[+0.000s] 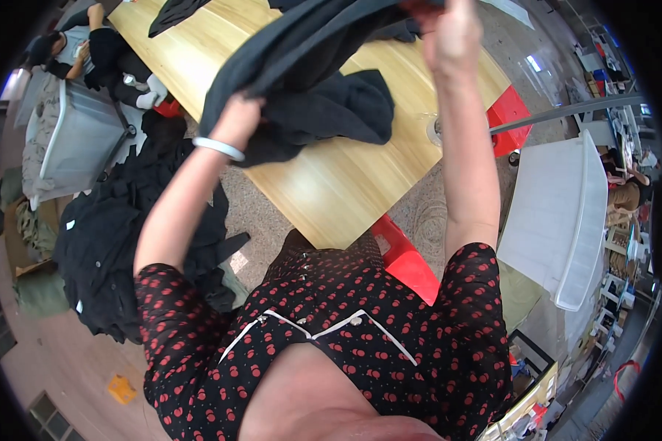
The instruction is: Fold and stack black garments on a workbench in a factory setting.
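Note:
A large black garment (294, 62) is lifted over the wooden table (331, 195), and its lower folds lie on the tabletop. I cannot tell which kind of garment it is. My left hand (240, 119), with a white bangle at the wrist, is closed on its near left edge. Farther away and higher, my right hand (452, 40) grips the far right end of the cloth; motion smears its fingers a little. Between the two hands the fabric arches up and hides part of the table.
A big heap of black garments (110, 242) lies on the floor at left. White bins (88, 136) stand beyond it, near a seated person (70, 51). Red bins (404, 257) sit beside the table. At right is another white bin (548, 213).

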